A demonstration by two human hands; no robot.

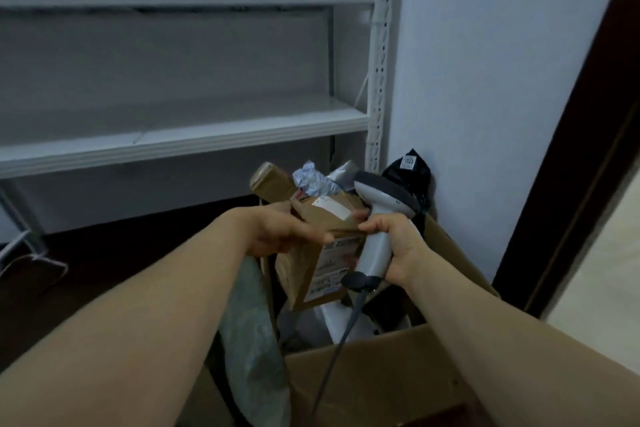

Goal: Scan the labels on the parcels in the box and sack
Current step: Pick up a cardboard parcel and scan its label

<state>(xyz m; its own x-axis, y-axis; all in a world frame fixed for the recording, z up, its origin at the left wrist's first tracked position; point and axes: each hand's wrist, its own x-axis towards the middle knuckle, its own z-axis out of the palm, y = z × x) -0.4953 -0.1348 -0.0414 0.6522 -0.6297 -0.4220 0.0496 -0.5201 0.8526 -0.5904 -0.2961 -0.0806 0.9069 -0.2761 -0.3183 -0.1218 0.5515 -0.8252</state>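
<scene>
A white shelf point(180, 139) stands behind. Under it sits the open box point(381, 374), full of parcels. One brown parcel point(304, 229) is held up over the box, likely to turn its label point(332, 263) into view. The right hand point(394, 239) wraps round the scanner point(377, 218), touching the parcel. The left hand point(277, 229) grips the parcel's top.

- kraft-paper parcel point(294, 274): plain brown
- shipping label point(333, 263): white with dark print
- barcode scanner point(381, 198): light grey body, dark grey head
- cardboard box point(377, 378): plain brown
- sack point(249, 333): pale grey-green, mottled
- plastic bag point(398, 177): black, white sticker
- shelving point(180, 137): white
- door frame point(568, 163): dark brown
</scene>
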